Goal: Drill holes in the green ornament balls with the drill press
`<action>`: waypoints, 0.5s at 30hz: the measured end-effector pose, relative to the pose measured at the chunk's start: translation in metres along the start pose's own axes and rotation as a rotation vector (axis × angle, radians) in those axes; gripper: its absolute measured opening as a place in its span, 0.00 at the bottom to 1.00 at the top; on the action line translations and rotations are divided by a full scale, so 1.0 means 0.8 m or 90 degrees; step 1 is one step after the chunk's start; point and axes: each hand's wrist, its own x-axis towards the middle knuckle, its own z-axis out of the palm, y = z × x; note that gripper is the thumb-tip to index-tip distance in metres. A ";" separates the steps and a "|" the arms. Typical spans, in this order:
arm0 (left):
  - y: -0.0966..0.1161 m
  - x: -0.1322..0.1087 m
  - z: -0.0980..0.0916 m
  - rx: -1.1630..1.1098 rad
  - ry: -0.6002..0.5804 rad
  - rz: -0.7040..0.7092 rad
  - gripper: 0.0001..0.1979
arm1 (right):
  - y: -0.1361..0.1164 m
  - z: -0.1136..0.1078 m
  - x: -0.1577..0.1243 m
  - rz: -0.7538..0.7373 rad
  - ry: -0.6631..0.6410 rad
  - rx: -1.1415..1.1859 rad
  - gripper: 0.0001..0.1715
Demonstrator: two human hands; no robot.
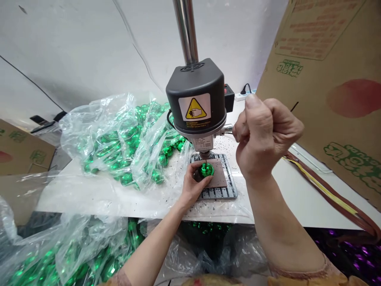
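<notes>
A shiny green ball (207,170) sits on a brown board (219,177) under the bit of a small bench drill press (195,95). My left hand (193,180) is closed around the ball, thumb in front and fingers on its far left side. Under the board lies the slotted metal base (230,190) of the drill press, strewn with dark shavings. My right hand (263,133) is raised beside the drill head, its fingers wrapped round the feed handle (228,129). Most of that handle is hidden by the fist.
Clear plastic bags with many green balls (119,147) lie on the white table (119,204) at left. Another bag of green balls (71,254) is below the front edge. A tall cardboard box (327,99) stands at right, near a brown strap (330,190). Purple shiny items (348,254) show lower right.
</notes>
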 end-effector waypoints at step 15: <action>0.028 -0.107 -0.021 0.202 -0.132 0.291 0.17 | 0.003 -0.001 -0.001 -0.024 -0.017 0.049 0.28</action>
